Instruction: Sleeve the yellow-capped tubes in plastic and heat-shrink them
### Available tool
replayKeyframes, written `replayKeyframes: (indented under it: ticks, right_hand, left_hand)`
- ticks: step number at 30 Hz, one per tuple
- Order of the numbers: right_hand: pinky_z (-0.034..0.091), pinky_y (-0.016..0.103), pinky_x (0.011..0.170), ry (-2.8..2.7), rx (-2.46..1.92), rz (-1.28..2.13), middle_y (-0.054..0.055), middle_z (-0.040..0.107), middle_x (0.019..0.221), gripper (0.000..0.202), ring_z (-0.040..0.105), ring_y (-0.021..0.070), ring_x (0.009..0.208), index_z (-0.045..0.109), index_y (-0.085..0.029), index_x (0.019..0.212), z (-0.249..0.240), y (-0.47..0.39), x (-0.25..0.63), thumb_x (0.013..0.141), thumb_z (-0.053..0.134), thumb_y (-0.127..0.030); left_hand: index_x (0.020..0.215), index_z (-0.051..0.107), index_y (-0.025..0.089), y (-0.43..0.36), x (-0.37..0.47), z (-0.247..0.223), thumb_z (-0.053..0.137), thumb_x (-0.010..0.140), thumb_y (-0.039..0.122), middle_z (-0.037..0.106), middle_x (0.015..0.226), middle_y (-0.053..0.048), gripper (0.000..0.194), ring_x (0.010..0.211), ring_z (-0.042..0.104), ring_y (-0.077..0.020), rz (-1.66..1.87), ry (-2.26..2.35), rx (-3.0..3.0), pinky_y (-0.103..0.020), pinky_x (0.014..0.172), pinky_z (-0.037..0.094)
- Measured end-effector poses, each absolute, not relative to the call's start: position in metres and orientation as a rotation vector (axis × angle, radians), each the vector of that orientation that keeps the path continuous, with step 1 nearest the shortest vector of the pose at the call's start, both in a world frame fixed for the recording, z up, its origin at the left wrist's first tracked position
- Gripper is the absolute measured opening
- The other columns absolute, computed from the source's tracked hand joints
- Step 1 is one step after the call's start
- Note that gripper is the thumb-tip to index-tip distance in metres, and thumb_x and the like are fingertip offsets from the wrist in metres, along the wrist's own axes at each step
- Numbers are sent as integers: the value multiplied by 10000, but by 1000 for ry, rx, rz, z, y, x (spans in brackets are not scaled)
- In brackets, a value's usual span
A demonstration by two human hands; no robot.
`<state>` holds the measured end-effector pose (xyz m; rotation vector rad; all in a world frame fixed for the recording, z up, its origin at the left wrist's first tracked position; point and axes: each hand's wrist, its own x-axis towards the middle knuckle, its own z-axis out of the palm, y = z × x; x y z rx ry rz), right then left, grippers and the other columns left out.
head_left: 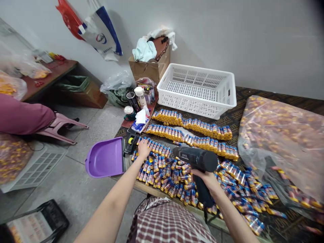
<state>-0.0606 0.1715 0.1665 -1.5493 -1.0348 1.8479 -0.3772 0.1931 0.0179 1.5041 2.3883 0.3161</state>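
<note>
My right hand (208, 180) is wrapped round the handle of a black heat gun (196, 158), its nozzle pointing left over the small tubes. My left hand (143, 149) rests on the left end of a row of small blue-and-yellow tubes (160, 148), fingers stretched out over them. Below that row a loose heap of the same tubes (174, 177) spreads along the table's near edge. Further back, more tubes stand in tight rows (199, 141). A black tape dispenser (131, 143) lies just left of my left hand.
A white perforated crate (197, 98) stands behind the rows. A large clear bag of tubes (283, 135) lies at the right. On the left are a purple dustpan (106, 158), a black cup (133, 100) and a white bottle (140, 94). A person's sleeve (22, 113) shows far left.
</note>
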Motion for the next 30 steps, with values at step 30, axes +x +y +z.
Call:
replayKeyframes:
  ticks: [30]
  right_hand:
    - [466,271,427,-561,-1829,1568,39,670,573,334,560,166,458,691,-168,748,195,125,59,519,812,-381]
  left_hand:
    - [1354,301,214,229,-182,18,690,567,589,458,1175,-183,954,1054,535,-359,169,2019,1418,-401,832,429]
